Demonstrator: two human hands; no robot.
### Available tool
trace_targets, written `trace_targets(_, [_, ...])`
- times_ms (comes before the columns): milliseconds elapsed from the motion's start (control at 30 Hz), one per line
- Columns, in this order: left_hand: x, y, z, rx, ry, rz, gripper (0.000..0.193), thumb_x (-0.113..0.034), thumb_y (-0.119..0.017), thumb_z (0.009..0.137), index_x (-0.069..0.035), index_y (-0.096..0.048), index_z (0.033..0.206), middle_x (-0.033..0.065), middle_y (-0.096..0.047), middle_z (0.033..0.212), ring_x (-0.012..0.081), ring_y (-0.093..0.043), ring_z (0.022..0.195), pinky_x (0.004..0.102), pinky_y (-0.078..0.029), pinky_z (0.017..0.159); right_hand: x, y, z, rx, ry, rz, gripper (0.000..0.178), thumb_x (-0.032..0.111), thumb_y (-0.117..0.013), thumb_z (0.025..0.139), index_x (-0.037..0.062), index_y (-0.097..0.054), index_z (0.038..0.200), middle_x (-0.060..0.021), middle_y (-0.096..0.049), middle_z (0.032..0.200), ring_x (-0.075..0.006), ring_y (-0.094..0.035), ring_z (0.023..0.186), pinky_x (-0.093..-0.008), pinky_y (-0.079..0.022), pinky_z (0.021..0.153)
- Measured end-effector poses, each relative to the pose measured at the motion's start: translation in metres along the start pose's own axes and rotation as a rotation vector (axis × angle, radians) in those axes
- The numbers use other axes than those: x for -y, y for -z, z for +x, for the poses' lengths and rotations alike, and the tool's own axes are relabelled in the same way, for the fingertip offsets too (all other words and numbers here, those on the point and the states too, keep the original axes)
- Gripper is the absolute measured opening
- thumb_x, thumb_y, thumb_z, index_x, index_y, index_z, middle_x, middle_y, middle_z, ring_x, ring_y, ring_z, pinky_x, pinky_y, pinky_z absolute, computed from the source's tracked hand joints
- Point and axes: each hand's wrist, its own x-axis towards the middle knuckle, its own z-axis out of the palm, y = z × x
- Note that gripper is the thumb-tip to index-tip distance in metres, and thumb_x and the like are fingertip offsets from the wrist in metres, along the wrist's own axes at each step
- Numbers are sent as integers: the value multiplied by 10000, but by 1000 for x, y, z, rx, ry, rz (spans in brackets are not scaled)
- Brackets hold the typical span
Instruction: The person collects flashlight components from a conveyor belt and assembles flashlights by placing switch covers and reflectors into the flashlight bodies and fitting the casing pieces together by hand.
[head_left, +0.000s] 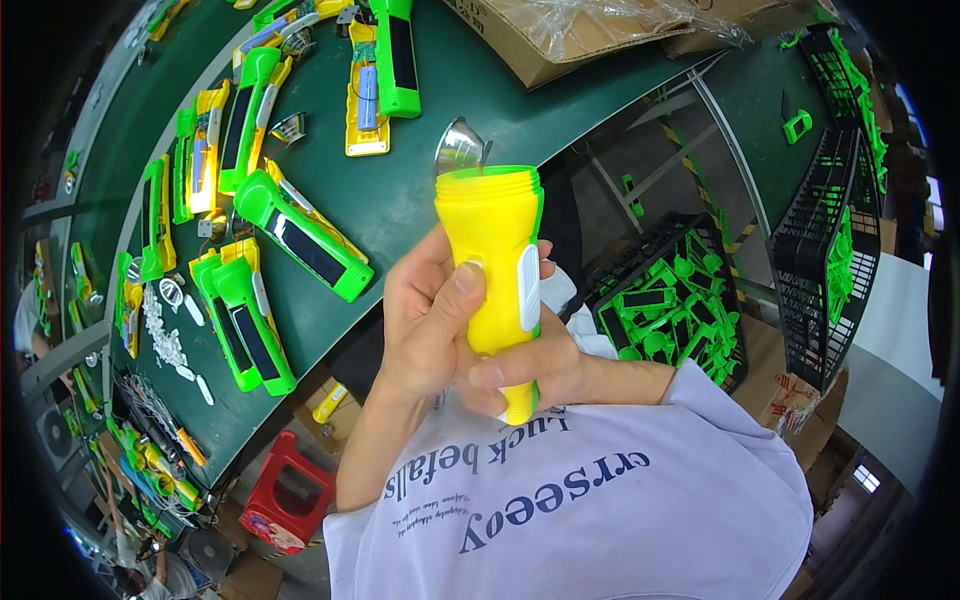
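A yellow and green flashlight body [485, 250] stands upright in front of my chest, its threaded open end at the top. A white switch piece [528, 288] sits on its right side. My left hand [425, 315] grips the upper part, thumb pressed on the yellow shell. Around the narrow lower end, my right hand [530, 370] is closed, slightly blurred. Just beyond the threaded mouth is a silver reflector cup [461, 148], tilted; whether it is wired to the body cannot be made out.
Several half-assembled flashlights [300, 235] lie on the green table [420, 150] at left, near small white parts [165, 330]. A cardboard box [560, 40] is at the far edge. Black crates [740, 350] of green shells stand at right; a red stool [285, 495] is lower left.
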Motion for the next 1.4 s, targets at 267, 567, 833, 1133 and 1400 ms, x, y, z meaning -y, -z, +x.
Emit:
trace_targets(267, [-30,12,-1,-272,-202,503,657,-223,-769,800,16,-461,1329,171,-624,1142,238,-623,1036,361,-492,914,21,-1,14,-114,-30,-372,288,105,-745,713,27,-546,906,-58,-565,656,-133,-545,483,-268,-422,447])
trace_targets(567, [-145,38,-14,334,-8,1627,665,-207,-782,697,-18,-505,1272,183,-624,1108,302,-619,994,363,-489,867,83,-53,58,149,443,-2090,487,237,-782,679,60,-583,1087,-141,-641,887,-320,-636,831,-442,-484,669])
trace_targets(833, [-254,203,53,-842,-264,1112,457,-248,-726,810,29,-572,1138,95,-640,788,117,-615,610,257,-473,530,65,27,94,-545,1159,-1769,441,49,-717,704,-7,-554,1110,-199,-599,1102,-379,-576,984,-443,-476,844])
trace_targets(1133, [-389,390,206,-1262,586,2092,934,-723,-610,734,34,-522,1274,253,-578,1255,397,-504,1229,594,-356,1000,53,57,133,-720,990,-1989,350,78,-671,660,45,-561,990,-135,-615,1063,-328,-600,940,-454,-445,834])
trace_targets(1400, [-519,461,431,-521,350,2180,1143,-509,-827,656,31,-224,1463,250,-370,1457,344,-404,1329,413,-320,1102,61,59,138,-644,812,-2079,320,119,-638,599,104,-572,912,-64,-619,976,-241,-581,902,-435,-395,839])
